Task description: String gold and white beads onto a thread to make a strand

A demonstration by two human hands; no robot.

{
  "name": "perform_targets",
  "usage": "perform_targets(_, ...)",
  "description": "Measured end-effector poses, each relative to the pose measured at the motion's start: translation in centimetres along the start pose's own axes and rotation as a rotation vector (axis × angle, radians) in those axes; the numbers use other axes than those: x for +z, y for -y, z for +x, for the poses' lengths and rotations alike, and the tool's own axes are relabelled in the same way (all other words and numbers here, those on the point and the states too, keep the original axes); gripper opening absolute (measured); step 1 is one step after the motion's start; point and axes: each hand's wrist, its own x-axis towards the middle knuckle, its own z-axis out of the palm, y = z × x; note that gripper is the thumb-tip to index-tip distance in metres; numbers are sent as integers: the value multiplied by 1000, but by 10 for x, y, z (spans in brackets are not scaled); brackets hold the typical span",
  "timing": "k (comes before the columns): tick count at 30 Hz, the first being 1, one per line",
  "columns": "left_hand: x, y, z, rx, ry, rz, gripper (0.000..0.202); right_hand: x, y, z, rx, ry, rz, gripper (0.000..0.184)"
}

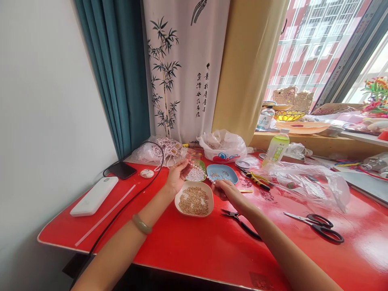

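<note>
A short strand of small pale beads [207, 177] stretches between my two hands, above the dishes. My left hand [177, 176] pinches its left end with closed fingers. At the other end, my right hand [224, 189] has its thumb and fingers closed on the strand. Just below lies a cream dish [178, 205] holding loose gold beads [194, 204]. Behind the strand is a green dish [203, 165] with white and gold beads, partly covered by my left hand. The blue dish [224, 167], with a few scattered beads, sits beyond my right hand.
Black-handled pliers [242, 225] lie by my right forearm, with scissors [318, 223] farther right. Yellow-black pliers [257, 178], a plastic bag [312, 182] and a bottle [278, 146] stand behind. Left are a white power bank [95, 197], a black cable [127, 202] and pearl strands [169, 147].
</note>
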Motion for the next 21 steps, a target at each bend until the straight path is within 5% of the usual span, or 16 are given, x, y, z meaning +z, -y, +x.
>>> perform_targets(11,-2,3,2,-31,-54,4,8,-2,7,-1,-24,-91,-44,24)
perform_targets(21,-1,8,1,-47,0,38,5,-1,-2,3,1,7,60,13)
